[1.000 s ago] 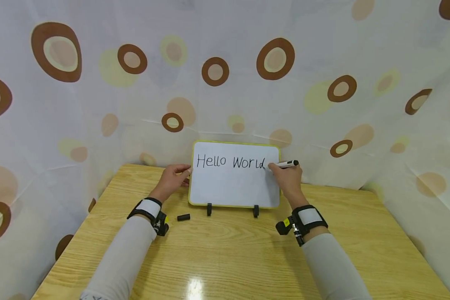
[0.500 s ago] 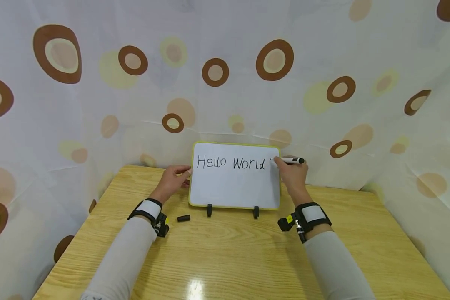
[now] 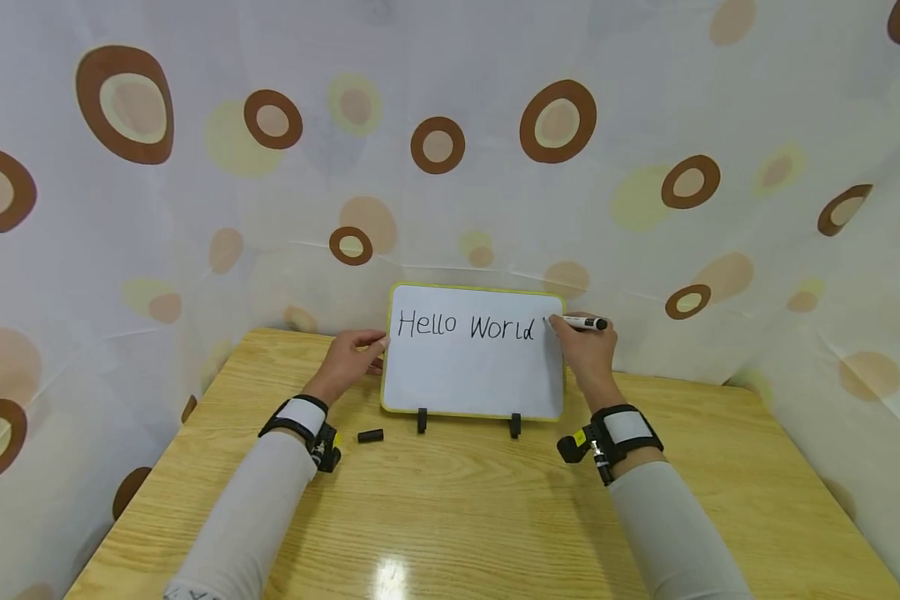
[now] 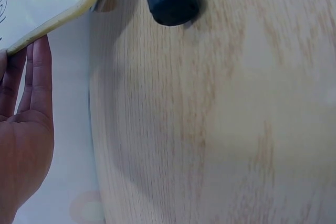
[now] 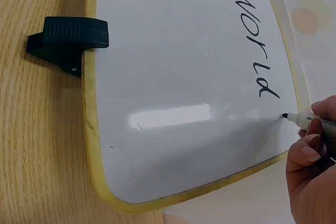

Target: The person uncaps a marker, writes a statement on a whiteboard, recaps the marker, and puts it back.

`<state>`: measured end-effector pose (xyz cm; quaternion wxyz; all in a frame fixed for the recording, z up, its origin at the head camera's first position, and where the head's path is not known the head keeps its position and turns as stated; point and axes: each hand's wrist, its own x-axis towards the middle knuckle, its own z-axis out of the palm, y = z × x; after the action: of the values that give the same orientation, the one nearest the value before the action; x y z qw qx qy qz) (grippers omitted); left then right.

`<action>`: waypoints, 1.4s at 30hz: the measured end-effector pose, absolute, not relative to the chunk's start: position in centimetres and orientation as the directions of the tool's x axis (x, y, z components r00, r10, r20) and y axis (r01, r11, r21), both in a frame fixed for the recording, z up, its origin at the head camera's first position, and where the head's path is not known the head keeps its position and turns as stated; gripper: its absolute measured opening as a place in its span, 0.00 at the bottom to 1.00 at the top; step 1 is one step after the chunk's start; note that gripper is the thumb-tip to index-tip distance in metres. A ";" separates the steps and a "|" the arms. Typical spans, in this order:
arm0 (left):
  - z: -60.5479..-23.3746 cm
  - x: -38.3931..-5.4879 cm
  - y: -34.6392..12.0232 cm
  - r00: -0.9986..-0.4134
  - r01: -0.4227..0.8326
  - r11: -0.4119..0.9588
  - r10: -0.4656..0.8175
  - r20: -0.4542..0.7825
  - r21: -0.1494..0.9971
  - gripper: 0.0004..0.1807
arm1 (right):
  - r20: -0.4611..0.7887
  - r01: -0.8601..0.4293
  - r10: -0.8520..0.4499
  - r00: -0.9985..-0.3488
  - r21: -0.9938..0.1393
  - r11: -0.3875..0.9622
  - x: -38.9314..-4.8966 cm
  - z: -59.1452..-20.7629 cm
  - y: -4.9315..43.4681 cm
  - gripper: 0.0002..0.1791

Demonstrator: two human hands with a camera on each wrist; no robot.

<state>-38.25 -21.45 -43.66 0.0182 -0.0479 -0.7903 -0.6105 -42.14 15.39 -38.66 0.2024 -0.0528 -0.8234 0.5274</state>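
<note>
A whiteboard (image 3: 472, 375) with a yellow rim stands tilted back on the table, bearing the handwritten words "Hello World". My left hand (image 3: 349, 363) holds its left edge, thumb at the front and fingers behind, as the left wrist view shows (image 4: 29, 124). Between the thumb and fingers of my right hand (image 3: 588, 350) is a white and black marker (image 3: 587, 322). In the right wrist view the marker (image 5: 302, 120) has its black tip at the board's surface, just past the "d"; whether it touches I cannot tell.
Two black stand feet (image 3: 422, 420) grip the board's lower edge. A black marker cap (image 3: 371, 435) lies on the wooden table (image 3: 450, 517), left of the board. Behind hangs a pale curtain (image 3: 480, 208) with brown ring patterns.
My right hand has moved to the right with the marker, from beside the "d" to a spot further right and slightly higher. The left hand stays on the board's edge.
</note>
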 end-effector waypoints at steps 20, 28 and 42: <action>-43.5 -38.1 -21.4 -0.994 0.109 0.266 0.059 0.097 0.958 0.22 | 0.249 -0.096 0.285 -0.926 -0.883 0.459 -41.4 -39.3 15.9 0.13; -43.5 -38.2 -21.3 -0.996 0.085 0.271 0.042 0.076 0.959 0.21 | 0.275 -0.112 0.284 -0.919 -0.871 0.479 -41.1 -39.7 16.1 0.11; -43.6 -38.3 -21.5 -0.995 0.101 0.265 0.034 0.095 0.959 0.21 | 0.267 -0.124 0.286 -0.920 -0.892 0.434 -40.4 -39.6 16.0 0.12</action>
<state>-38.30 -21.52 -43.58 0.0277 -0.0422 -0.7949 -0.6046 -40.44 16.05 -39.65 0.1937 -0.0491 -0.8243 0.5297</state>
